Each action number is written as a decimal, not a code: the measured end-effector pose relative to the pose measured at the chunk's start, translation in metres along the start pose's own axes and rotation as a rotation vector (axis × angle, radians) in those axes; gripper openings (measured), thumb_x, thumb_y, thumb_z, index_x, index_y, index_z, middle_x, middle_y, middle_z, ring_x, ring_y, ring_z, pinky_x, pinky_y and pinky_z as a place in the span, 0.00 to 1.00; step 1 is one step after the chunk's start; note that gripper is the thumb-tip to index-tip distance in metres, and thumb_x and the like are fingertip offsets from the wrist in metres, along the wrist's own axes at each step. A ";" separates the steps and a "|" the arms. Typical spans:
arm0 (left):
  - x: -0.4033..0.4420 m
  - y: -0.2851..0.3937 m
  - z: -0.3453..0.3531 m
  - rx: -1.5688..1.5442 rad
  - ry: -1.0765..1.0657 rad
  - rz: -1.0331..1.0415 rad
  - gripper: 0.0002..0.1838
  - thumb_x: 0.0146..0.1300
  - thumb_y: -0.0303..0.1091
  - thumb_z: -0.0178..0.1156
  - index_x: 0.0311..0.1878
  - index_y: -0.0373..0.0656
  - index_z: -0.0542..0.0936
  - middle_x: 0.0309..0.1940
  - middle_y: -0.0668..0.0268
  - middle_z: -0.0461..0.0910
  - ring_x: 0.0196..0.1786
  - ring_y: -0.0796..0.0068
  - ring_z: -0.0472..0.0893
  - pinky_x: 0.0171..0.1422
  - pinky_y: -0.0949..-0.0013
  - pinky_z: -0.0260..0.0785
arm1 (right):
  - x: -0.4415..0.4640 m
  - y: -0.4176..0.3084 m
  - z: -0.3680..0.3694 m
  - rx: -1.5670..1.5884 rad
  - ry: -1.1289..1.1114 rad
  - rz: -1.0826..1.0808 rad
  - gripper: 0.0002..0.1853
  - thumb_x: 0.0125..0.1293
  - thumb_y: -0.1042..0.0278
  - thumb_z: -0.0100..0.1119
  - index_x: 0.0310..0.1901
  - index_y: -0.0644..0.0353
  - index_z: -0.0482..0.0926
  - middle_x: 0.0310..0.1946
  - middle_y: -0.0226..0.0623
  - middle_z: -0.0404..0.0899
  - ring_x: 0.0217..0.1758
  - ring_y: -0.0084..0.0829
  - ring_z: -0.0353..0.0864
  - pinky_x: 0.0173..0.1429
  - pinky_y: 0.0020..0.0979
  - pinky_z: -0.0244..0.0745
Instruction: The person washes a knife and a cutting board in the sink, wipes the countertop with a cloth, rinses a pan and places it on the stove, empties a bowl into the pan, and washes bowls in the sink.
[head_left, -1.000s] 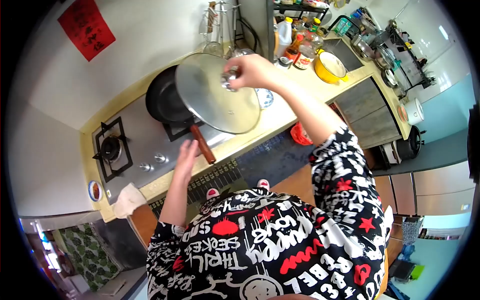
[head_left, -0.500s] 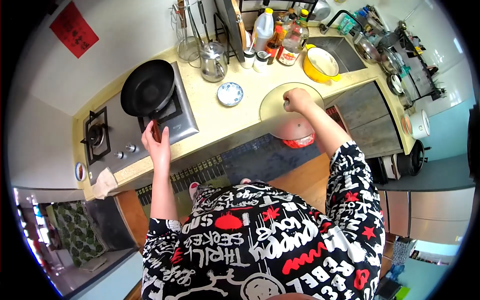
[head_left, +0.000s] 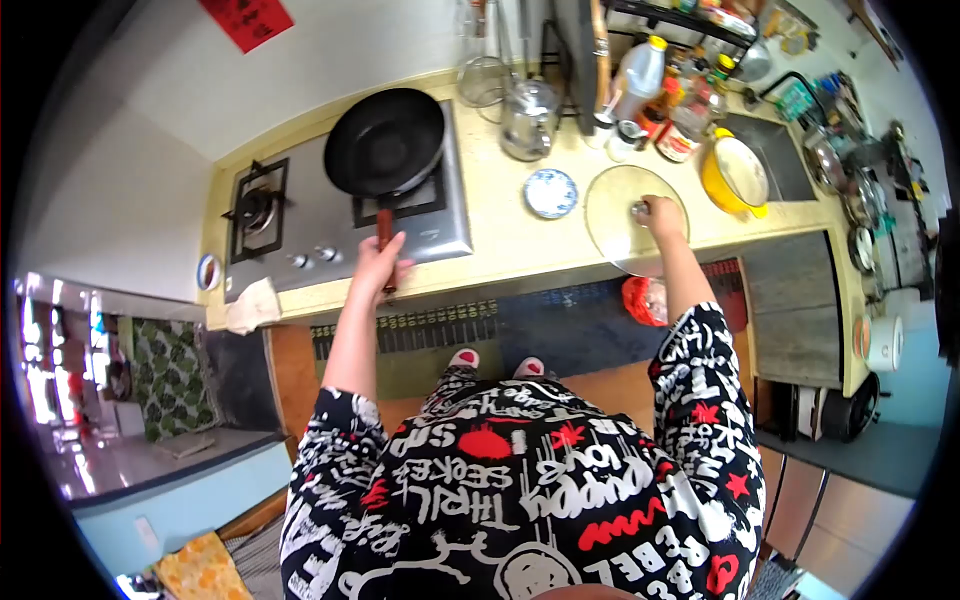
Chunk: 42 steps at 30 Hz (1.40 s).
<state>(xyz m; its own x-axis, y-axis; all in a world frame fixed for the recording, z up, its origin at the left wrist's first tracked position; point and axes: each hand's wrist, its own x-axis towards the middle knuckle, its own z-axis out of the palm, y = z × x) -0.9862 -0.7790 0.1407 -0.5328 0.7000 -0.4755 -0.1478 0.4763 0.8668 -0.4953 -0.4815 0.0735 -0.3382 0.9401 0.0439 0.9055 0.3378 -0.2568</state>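
My left hand (head_left: 376, 266) is closed around the brown wooden handle of a black frying pan (head_left: 385, 140), its fingertips showing on the handle's right side. The pan sits over the right burner of the steel gas stove (head_left: 330, 215), and its inside looks bare. My right hand (head_left: 663, 218) grips the knob of a round glass lid (head_left: 615, 215). The lid is low over the counter, its near rim reaching past the front edge; whether it touches the surface I cannot tell. Left of the lid is a small blue-and-white dish (head_left: 550, 193).
A yellow pot (head_left: 735, 170) stands beside the sink (head_left: 785, 160). Bottles (head_left: 640, 80) and small jars are grouped behind the lid, with a metal kettle (head_left: 530, 120) further left. A cloth (head_left: 254, 307) hangs at the counter's left front edge. A red bag (head_left: 644, 300) is below the counter.
The view has turned, so the scene sits further right. My left hand has closed from a spread pose onto the pan's handle. The lid has moved away from me, further over the counter.
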 end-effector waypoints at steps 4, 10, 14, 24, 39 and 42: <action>0.016 0.011 -0.005 -0.353 -0.234 -0.294 0.27 0.64 0.57 0.65 0.50 0.43 0.71 0.33 0.65 0.79 0.28 0.74 0.79 0.29 0.75 0.73 | -0.017 -0.034 -0.011 0.015 0.086 0.126 0.28 0.60 0.55 0.69 0.62 0.52 0.77 0.48 0.47 0.83 0.58 0.49 0.78 0.60 0.42 0.74; 0.011 0.013 -0.020 -0.256 -0.360 -0.129 0.17 0.65 0.38 0.67 0.36 0.50 0.65 0.19 0.78 0.64 0.18 0.85 0.64 0.22 0.77 0.59 | -0.099 -0.101 -0.024 0.220 0.294 0.179 0.23 0.64 0.62 0.65 0.60 0.56 0.77 0.60 0.56 0.73 0.64 0.54 0.72 0.67 0.43 0.69; -0.030 0.031 -0.066 -0.072 -0.473 -0.099 0.16 0.63 0.27 0.64 0.47 0.43 0.65 0.17 0.74 0.66 0.16 0.82 0.67 0.19 0.74 0.61 | -0.167 -0.114 -0.023 0.210 0.290 0.224 0.24 0.64 0.63 0.65 0.61 0.56 0.76 0.61 0.53 0.71 0.66 0.52 0.70 0.69 0.44 0.67; -0.187 0.125 -0.005 0.277 -0.782 0.022 0.23 0.56 0.17 0.63 0.53 0.40 0.66 0.23 0.71 0.69 0.14 0.82 0.69 0.17 0.76 0.61 | -0.265 0.015 -0.091 0.316 0.483 0.270 0.26 0.62 0.73 0.66 0.63 0.54 0.74 0.59 0.45 0.73 0.48 0.35 0.83 0.54 0.33 0.79; -0.255 0.090 0.436 0.153 -1.308 -0.272 0.16 0.61 0.24 0.65 0.42 0.46 0.65 0.17 0.73 0.67 0.14 0.81 0.67 0.19 0.75 0.61 | -0.330 0.308 -0.206 0.649 0.583 0.455 0.19 0.67 0.68 0.63 0.60 0.54 0.78 0.52 0.40 0.77 0.46 0.30 0.80 0.54 0.30 0.77; -0.241 0.094 0.529 0.171 -1.317 -0.271 0.15 0.61 0.26 0.65 0.41 0.45 0.66 0.17 0.74 0.67 0.15 0.81 0.67 0.20 0.75 0.60 | -0.295 0.376 -0.223 0.647 0.579 0.438 0.17 0.69 0.69 0.61 0.59 0.55 0.78 0.50 0.38 0.77 0.46 0.28 0.81 0.53 0.28 0.77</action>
<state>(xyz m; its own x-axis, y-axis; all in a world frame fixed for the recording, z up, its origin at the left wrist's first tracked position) -0.4308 -0.6215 0.2577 0.6970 0.5139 -0.5000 0.0360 0.6714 0.7402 0.0025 -0.6213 0.1794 0.3299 0.9126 0.2417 0.5465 0.0242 -0.8371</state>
